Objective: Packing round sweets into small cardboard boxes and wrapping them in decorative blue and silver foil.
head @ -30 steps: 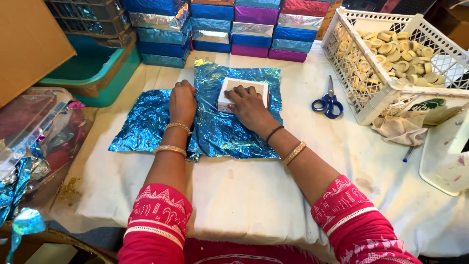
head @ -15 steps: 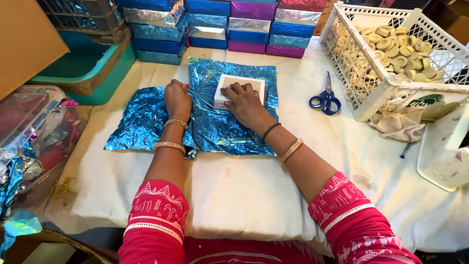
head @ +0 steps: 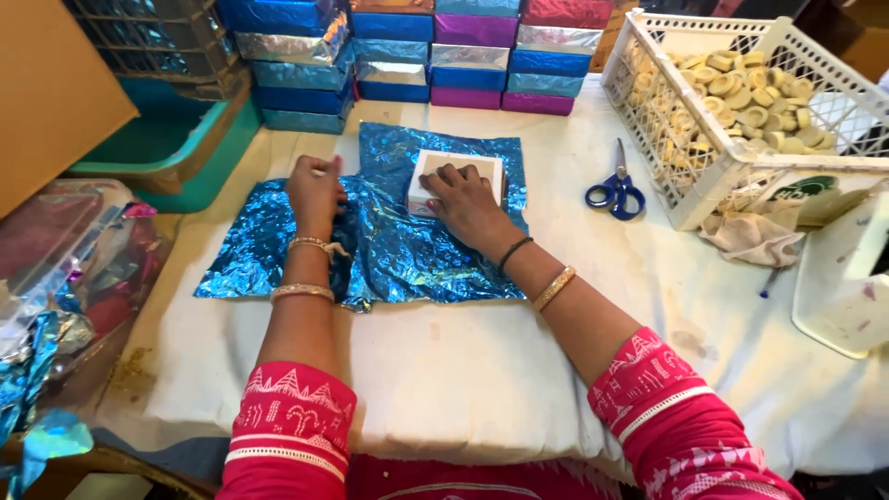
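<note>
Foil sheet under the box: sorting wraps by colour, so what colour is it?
Shiny crinkled blue foil sheet, clearest in the head view.

Both forearms reach forward, bangles at the wrists and pink sleeves at the elbows. The left hand [head: 315, 190] lies palm down, fingers loosely curled. The right hand [head: 465, 199] presses flat, fingers spread, angled inward.

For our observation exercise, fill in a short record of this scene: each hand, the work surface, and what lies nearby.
left hand: flat on the blue foil sheet
right hand: resting on the small white box, which sits on the foil
surface: table under a white cloth
right side: blue-handled scissors; white crate of pale round pieces
back: stacked foil-wrapped boxes
</note>
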